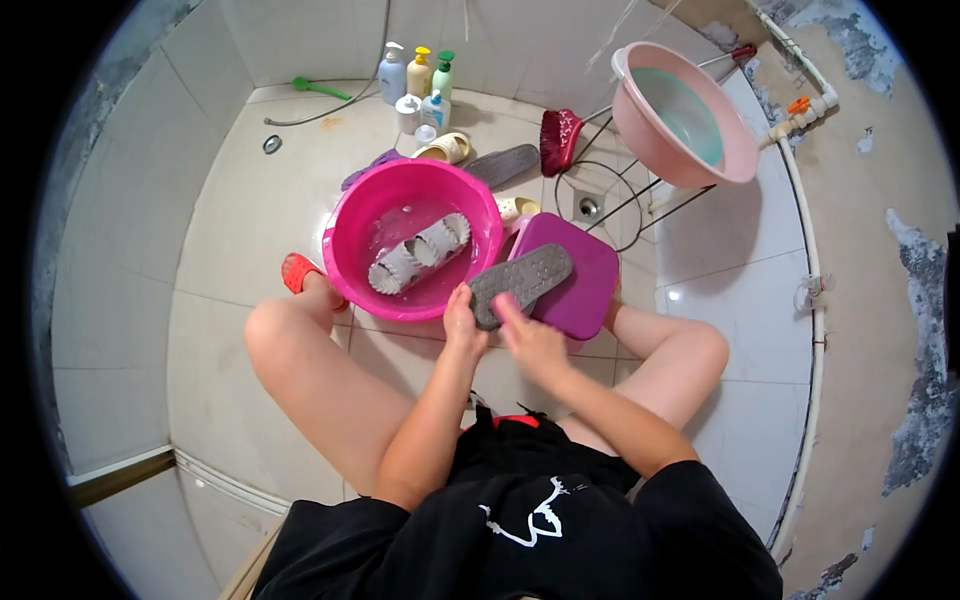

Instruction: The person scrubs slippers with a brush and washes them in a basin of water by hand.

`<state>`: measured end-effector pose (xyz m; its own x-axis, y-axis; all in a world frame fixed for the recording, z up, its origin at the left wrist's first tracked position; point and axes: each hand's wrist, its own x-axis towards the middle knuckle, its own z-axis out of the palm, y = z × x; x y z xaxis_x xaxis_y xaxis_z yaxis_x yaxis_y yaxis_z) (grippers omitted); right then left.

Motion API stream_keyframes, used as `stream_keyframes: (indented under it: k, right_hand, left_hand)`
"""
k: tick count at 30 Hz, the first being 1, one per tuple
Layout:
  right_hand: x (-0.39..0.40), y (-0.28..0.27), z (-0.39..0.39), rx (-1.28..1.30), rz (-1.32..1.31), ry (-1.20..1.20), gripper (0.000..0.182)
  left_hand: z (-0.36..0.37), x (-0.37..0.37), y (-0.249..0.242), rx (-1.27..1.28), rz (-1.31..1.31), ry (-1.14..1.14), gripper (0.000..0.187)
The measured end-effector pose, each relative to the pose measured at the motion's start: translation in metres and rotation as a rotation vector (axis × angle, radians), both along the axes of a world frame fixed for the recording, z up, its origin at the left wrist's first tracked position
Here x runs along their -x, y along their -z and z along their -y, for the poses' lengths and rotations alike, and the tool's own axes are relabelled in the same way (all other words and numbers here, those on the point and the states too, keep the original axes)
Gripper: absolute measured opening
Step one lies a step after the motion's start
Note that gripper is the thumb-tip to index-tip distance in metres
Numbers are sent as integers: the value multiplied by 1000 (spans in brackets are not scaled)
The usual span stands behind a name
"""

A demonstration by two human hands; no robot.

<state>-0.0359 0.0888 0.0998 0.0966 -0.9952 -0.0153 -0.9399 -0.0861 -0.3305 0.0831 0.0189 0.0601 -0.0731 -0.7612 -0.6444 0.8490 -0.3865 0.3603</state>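
My left hand [463, 322] grips the near end of a grey slipper [540, 268], its textured sole turned up. My right hand [532, 345] is at the slipper's near edge, its fingers blurred by motion; whether it holds anything cannot be made out. Beneath the slipper's far end is a purple stool top [592, 275]. Left of it, a bright pink basin [345, 255] contains shallow water and a light grey slipper [420, 253] with a scalloped edge.
Behind the basin lie another grey slipper [503, 164] and a cream clog [445, 149]. Several pump bottles [418, 75] stand by the wall. At right, a pale pink basin [640, 125] rests on a metal stand near a red brush [560, 140] and a floor drain [589, 207].
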Motion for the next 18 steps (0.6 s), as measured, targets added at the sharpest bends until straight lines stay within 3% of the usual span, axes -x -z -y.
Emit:
stream_keyframes:
  k: [3, 5, 9, 11, 13, 15, 18]
  right_hand:
    - [4, 4, -5, 103, 118, -99, 52]
    - [30, -8, 24, -54, -157, 160, 48]
    - [49, -40, 46, 47, -58, 329, 45]
    - [37, -31, 34, 27, 73, 263, 48]
    - [4, -30, 0, -67, -38, 19, 57]
    - [5, -27, 9, -38, -229, 19, 52]
    - [42, -14, 61, -10, -205, 272, 44]
  left_hand:
    - [-4, -6, -20, -144, -50, 189, 34]
    - [-1, -2, -21, -15, -55, 188, 35]
    - [2, 15, -19, 236, -62, 261, 36]
    - [6, 25, -8, 239, -93, 272, 37]
    - [5, 35, 12, 27, 6, 294, 37]
    - [0, 29, -2, -2, -76, 267, 39]
    - [1, 34, 5, 165, -247, 236, 48]
